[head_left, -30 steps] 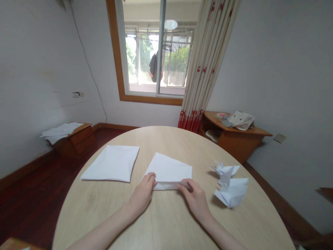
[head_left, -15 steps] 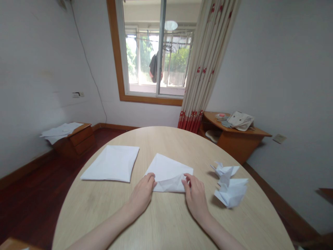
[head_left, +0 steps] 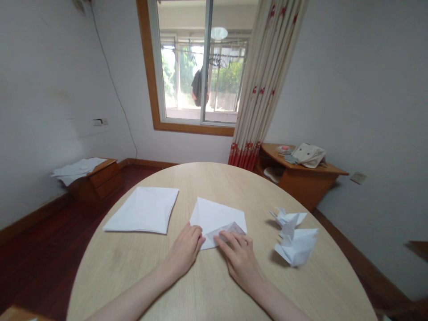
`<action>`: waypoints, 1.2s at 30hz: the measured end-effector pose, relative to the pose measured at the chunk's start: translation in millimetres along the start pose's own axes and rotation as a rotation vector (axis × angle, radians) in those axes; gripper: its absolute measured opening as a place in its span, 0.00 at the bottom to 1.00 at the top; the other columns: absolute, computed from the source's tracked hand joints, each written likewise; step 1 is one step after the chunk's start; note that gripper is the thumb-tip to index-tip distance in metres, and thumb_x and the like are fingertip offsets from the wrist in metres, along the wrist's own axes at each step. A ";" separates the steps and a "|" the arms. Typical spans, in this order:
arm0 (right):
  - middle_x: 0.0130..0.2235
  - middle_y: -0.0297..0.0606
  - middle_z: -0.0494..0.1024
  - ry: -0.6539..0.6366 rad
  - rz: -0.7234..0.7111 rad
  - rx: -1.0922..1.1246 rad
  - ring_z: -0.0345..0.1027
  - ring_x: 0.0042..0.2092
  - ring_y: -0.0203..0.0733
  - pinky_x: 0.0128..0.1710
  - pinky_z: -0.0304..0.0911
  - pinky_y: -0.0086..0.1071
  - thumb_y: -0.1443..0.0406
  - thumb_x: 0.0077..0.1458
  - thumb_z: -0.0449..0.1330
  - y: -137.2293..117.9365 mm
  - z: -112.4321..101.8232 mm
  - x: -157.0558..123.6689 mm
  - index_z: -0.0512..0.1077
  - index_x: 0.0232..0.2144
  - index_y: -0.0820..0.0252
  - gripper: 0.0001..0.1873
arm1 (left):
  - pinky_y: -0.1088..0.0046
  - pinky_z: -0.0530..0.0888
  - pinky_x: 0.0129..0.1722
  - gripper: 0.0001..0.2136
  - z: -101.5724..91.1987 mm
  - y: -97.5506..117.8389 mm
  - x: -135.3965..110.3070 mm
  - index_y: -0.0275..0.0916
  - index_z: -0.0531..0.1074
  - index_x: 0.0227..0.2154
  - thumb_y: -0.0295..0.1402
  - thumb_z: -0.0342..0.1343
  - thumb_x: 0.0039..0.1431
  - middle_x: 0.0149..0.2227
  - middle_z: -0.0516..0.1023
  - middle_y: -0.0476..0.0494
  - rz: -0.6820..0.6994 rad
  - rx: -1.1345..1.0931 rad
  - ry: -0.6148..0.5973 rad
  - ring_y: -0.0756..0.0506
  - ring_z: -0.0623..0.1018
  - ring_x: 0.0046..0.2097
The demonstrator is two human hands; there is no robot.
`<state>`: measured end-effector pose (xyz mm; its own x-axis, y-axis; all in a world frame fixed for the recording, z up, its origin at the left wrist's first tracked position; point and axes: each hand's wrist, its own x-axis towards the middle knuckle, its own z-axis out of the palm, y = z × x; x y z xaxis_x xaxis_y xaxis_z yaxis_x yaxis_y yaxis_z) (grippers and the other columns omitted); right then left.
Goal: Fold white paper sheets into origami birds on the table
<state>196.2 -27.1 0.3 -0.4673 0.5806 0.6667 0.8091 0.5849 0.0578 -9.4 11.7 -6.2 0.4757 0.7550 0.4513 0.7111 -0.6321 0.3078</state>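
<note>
A: In the head view, where did the folded sheet (head_left: 214, 215) lie?

B: On the round table (head_left: 200, 294), between the paper stack (head_left: 140, 209) and two paper figures (head_left: 297, 249).

A: And the grip?

B: The left hand (head_left: 184, 248) covered the sheet's left corner, its digits close together; whether they pinched the paper, I couldn't tell. The right hand (head_left: 239, 256) had bent fingers over a raised flap (head_left: 236, 226), hiding its middle. Pinching or only pressing? I couldn't tell that either.

A: Anything else unclear?

B: The figures overlapped, so their boundary was hard to trace. The forearms (head_left: 140, 287) and the table's near edge were cut off at the bottom.
</note>
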 end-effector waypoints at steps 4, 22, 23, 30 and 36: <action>0.51 0.42 0.74 -0.067 -0.019 -0.014 0.61 0.50 0.46 0.46 0.49 0.38 0.76 0.51 0.54 1.2 0.8 -0.8 0.68 0.52 0.59 0.25 | 0.55 0.67 0.56 0.05 -4.9 4.8 0.9 0.40 0.64 0.35 0.28 0.45 0.67 0.36 0.74 0.46 0.005 -0.009 -0.033 0.44 0.75 0.41; 0.53 0.44 0.73 -0.216 0.041 -0.062 0.61 0.51 0.49 0.44 0.53 0.41 0.72 0.58 0.53 -0.6 -0.8 1.6 0.70 0.49 0.57 0.18 | 0.58 0.71 0.52 0.10 -9.5 9.1 -2.6 0.39 0.67 0.46 0.27 0.47 0.64 0.52 0.74 0.40 0.070 0.068 -0.094 0.39 0.73 0.53; 0.53 0.44 0.73 -0.218 0.048 -0.065 0.61 0.51 0.49 0.44 0.53 0.41 0.72 0.58 0.53 -0.7 -1.0 1.8 0.70 0.49 0.56 0.17 | 0.58 0.72 0.52 0.11 -11.2 10.4 -2.1 0.40 0.67 0.47 0.27 0.47 0.64 0.52 0.74 0.41 0.080 0.080 -0.101 0.39 0.73 0.53; 0.51 0.45 0.73 -0.240 0.068 -0.076 0.63 0.48 0.49 0.43 0.54 0.41 0.71 0.59 0.54 -1.2 -2.2 3.5 0.70 0.49 0.56 0.16 | 0.59 0.71 0.46 0.13 -16.8 17.1 -2.8 0.45 0.70 0.49 0.28 0.48 0.64 0.52 0.74 0.42 0.095 0.168 -0.120 0.39 0.73 0.49; 0.51 0.45 0.73 -0.236 0.071 -0.076 0.63 0.48 0.49 0.42 0.54 0.42 0.71 0.59 0.53 -1.2 -2.3 4.1 0.71 0.48 0.57 0.16 | 0.58 0.70 0.45 0.13 -18.8 15.8 -3.2 0.46 0.73 0.49 0.30 0.49 0.65 0.52 0.74 0.43 0.123 0.191 -0.141 0.39 0.72 0.48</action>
<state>194.1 -26.7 4.7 -0.4712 0.7402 0.4797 0.8632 0.4987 0.0783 -9.4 -4.0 12.9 0.6228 0.6997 0.3501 0.7218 -0.6865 0.0881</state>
